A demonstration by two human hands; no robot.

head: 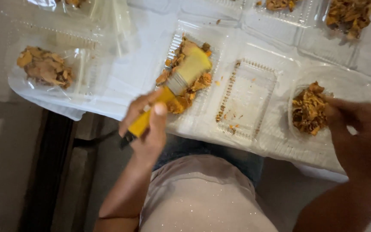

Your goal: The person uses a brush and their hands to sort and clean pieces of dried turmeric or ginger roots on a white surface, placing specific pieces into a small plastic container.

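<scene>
While the left hand (147, 124) grips a yellow-handled brush (172, 88) over a clear tray (194, 73) of orange-brown flakes on the tabletop (125, 81), the right hand (351, 118) closes on flakes (308, 109) in a round container (336, 81).

A small food-packing station, seemingly home-run rather than industrial, is taking shape around a table draped in a white plastic sheet (129, 77). Rows of clear plastic clamshell trays (245, 99) are lying open across it, several holding heaps of orange-brown dried flakes (44, 66). A yellow-handled brush (174, 92) is hovering over one filled tray, and a bare concrete-looking floor (5, 163) is showing beneath the table edge.
</scene>
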